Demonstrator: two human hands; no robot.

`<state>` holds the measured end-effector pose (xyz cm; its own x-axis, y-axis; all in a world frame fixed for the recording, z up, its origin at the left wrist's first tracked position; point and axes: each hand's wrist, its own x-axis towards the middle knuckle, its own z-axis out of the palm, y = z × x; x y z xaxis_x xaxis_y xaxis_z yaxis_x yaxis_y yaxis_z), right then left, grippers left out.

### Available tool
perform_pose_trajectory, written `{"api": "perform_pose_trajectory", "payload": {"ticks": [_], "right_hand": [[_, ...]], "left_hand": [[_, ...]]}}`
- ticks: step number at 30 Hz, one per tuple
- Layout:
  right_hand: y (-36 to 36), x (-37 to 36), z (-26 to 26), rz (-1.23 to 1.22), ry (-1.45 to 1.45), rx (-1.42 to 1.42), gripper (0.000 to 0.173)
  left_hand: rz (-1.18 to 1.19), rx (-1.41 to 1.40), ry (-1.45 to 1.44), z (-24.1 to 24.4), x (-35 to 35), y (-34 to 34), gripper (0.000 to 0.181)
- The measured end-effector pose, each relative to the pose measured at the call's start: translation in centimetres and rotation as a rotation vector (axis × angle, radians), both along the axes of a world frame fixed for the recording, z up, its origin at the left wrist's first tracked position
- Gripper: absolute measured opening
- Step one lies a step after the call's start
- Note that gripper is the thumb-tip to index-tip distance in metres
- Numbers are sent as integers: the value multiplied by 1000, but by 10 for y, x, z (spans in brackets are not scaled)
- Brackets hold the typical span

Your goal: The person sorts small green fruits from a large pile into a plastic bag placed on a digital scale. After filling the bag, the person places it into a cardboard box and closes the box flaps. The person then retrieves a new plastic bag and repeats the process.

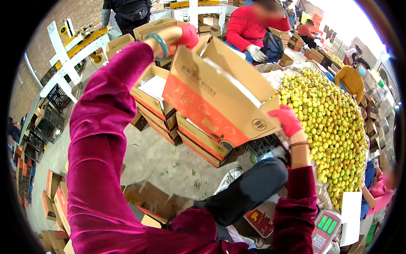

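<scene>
Both my hands wear pinkish-red gloves and hold an open cardboard box (212,98), brown with a red lower band, by its two ends. My left hand (189,35) grips the far left end near the top edge. At the right end, my right hand (287,120) has its fingers on the lower corner. The box is tilted, and a white lining shows along its inside. Under and beside it stand stacked boxes of the same kind (199,136), one stack topped by an open box with white material (152,84). Their contact with the held box cannot be told.
A large heap of yellow-green round fruit (330,127) lies to the right. A digital scale (325,230) is at lower right, a black plastic crate (261,146) near my knee. Open boxes (152,197) stand at lower left. A co-worker in red (244,28) sits across; a conveyor frame (76,47) stands left.
</scene>
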<state>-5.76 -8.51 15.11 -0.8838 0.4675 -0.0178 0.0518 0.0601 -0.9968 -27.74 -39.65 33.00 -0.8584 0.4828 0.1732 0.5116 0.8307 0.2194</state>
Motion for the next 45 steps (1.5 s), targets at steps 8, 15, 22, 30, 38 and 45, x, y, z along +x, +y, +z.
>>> {"api": "perform_pose_trajectory", "payload": {"ticks": [8,15,22,30,38,45], "right_hand": [[26,-47,-75,259,-57,-91,25],[28,-45,-68,168,-162,-50,22],[-29,-39,-91,170,8,336,19],[-70,-34,-128,-38,-173,583,19],[-53,-5,-81,222,-212,220,33],[16,109,-48,-237,214,301,17]], "left_hand": [[49,-173,-76,-87,-55,16,32],[-35,-79,6,-115,-72,39,26],[51,-20,52,-231,-72,-39,21],[128,212,-22,-263,-32,-70,28],[5,593,445,-214,11,-44,23],[-348,1256,-227,-175,162,62,15]]}}
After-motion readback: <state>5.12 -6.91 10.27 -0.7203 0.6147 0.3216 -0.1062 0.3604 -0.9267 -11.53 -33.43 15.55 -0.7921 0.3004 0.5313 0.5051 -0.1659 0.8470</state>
